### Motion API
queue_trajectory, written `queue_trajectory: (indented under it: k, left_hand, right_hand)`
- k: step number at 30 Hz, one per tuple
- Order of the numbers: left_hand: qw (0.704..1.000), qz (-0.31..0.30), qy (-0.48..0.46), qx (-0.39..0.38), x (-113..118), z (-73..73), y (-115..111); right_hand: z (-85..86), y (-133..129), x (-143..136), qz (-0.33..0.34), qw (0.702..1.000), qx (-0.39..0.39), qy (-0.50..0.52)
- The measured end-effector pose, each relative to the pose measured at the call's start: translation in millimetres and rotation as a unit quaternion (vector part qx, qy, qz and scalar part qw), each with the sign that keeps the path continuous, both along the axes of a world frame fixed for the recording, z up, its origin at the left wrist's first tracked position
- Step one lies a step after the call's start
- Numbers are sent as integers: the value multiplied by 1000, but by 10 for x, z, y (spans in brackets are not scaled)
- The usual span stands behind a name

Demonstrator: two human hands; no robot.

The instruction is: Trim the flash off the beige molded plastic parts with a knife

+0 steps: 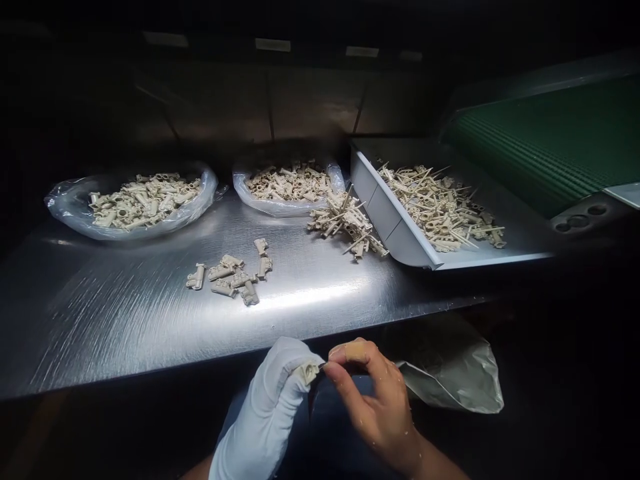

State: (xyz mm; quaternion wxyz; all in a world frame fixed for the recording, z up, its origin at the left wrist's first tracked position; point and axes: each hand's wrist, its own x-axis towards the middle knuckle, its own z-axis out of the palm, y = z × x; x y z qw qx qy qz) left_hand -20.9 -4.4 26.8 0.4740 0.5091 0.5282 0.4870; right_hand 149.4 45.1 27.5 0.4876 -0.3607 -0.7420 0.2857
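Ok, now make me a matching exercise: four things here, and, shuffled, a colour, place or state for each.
Things
1. left hand
2. right hand
3. belt
4. tray

Matches
A. green, at upper right
B. bare, tan plaster on one finger
C. pale grey, holding a heap of pieces
D. gloved in white, gripping a cream part

Pairs: 1-D, 2-B, 3-A, 4-C

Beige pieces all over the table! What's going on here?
A person's left hand, in a white glove, holds one beige piece. The bare right hand pinches a thin dark thing at that piece's edge; too little shows to say what it is. More pieces lie loose on the table, and others fill two bags and a tray.
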Motion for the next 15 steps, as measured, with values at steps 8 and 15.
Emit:
queue_trajectory:
  k: [8,15]
  left_hand:
    - [998,-59,17,-13,-103,-22,-6]
    - [992,-121,-1,-20,-159,27,25]
  right_hand:
    - [89,37,17,19,998,57,-29]
    - [172,83,62,83,996,43,-11]
